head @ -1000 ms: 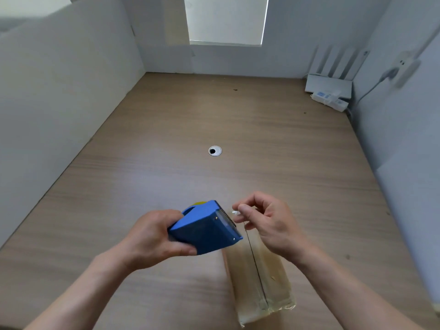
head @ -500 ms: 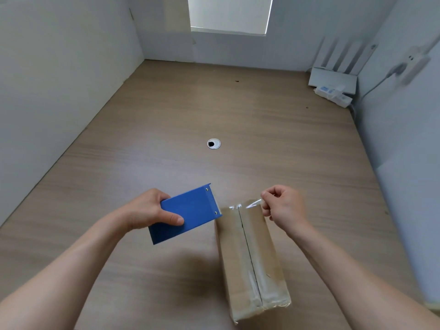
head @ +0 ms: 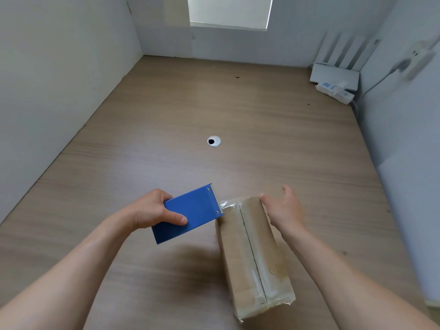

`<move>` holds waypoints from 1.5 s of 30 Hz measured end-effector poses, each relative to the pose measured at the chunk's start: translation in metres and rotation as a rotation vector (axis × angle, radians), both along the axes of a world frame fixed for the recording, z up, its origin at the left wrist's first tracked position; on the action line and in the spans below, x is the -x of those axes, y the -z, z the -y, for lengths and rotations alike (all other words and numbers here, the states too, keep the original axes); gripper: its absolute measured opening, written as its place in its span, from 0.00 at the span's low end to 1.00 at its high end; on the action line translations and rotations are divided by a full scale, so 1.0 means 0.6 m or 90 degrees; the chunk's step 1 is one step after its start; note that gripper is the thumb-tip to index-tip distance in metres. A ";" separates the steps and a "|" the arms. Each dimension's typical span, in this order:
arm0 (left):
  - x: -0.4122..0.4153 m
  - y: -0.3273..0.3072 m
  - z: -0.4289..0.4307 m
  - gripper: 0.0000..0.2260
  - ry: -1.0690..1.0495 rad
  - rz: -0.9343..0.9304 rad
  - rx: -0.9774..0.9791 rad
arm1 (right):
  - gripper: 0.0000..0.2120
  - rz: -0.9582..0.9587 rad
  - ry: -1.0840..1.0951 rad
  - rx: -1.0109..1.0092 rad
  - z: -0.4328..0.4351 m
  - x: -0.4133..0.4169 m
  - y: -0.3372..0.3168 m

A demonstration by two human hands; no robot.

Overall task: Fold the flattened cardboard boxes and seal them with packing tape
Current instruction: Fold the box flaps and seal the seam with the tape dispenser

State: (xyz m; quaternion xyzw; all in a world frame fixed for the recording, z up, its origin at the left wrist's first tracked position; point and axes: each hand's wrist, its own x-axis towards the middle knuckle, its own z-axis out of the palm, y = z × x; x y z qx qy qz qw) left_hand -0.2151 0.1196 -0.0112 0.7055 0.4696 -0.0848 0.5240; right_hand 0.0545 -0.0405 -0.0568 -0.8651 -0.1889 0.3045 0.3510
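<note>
Right hand (head: pixel 284 211) now flat against taped box (head: pixel 252 253) (dark seam).

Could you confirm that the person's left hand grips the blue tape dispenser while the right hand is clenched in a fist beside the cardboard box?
Not quite: the right hand is open, its fingers straight against the far right edge of the cardboard box, as the head view shows. The left hand does grip the blue tape dispenser.
</note>
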 end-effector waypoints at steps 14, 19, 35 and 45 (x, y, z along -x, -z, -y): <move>0.049 0.009 0.002 0.22 0.006 0.005 0.000 | 0.30 0.359 -0.574 0.014 0.045 0.053 0.031; 0.058 0.019 -0.001 0.25 0.019 -0.012 -0.023 | 0.30 0.378 -0.572 0.018 0.046 0.058 0.030; 0.016 0.054 0.016 0.16 0.102 -0.185 -0.236 | 0.30 0.389 -0.562 -0.002 0.045 0.068 0.034; 0.019 -0.025 -0.023 0.23 0.101 -0.192 -0.043 | 0.30 0.389 -0.569 0.000 0.044 0.073 0.032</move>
